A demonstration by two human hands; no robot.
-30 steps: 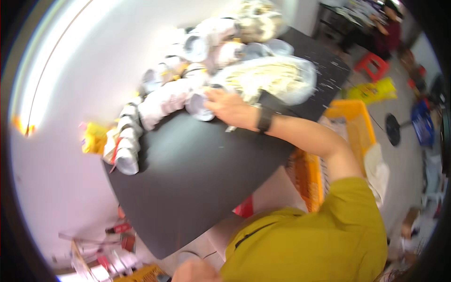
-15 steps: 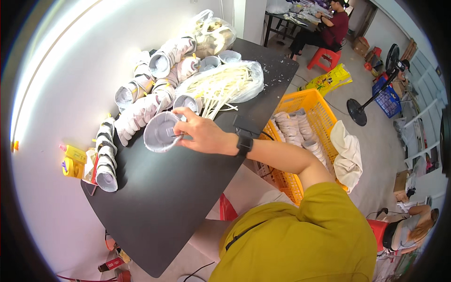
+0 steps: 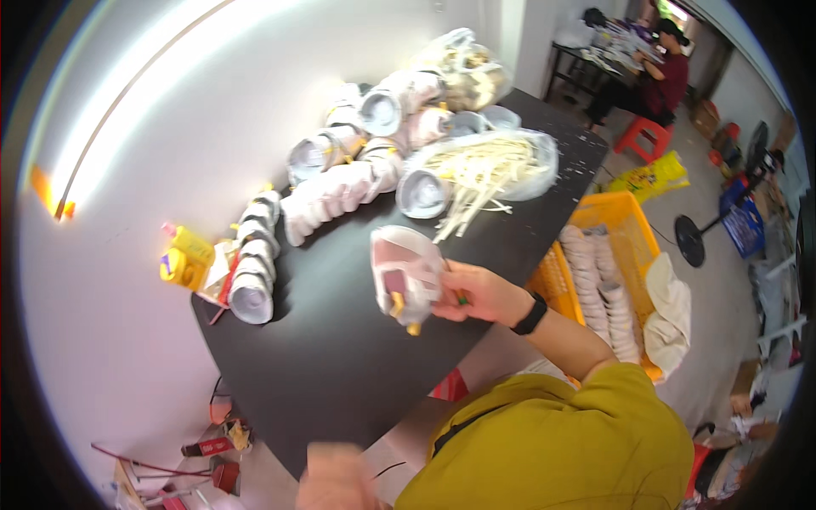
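The pink-and-white shoe (image 3: pixel 406 276) hangs just above the black surface (image 3: pixel 340 365), near its front edge, tilted with one end toward the wall and a small yellow piece at its lower end. The right hand (image 3: pixel 476 293) has its grip closed on the shoe's near side, fingers wrapped round the edge and the thumb on top, so the shoe sits to the left of the palm, touching it; something thin and green shows between the fingers, too small to tell what. To handle it well, I judge the hold should stay firm on the edge with the wrist level, so the shoe does not swing, and the open side should be kept facing up where it can be seen. The left hand (image 3: pixel 336 480) is low at the frame's bottom edge, blurred, well apart from the shoe; whether its grip is open or closed cannot be told. Beyond the shoe lie a bag of pale strips (image 3: pixel 493 166), rows of stacked shoes (image 3: pixel 327 200) along the wall, and a yellow bottle (image 3: pixel 183 259) at the far left. A yellow crate (image 3: pixel 633 234) of more shoes stands on the floor to the right
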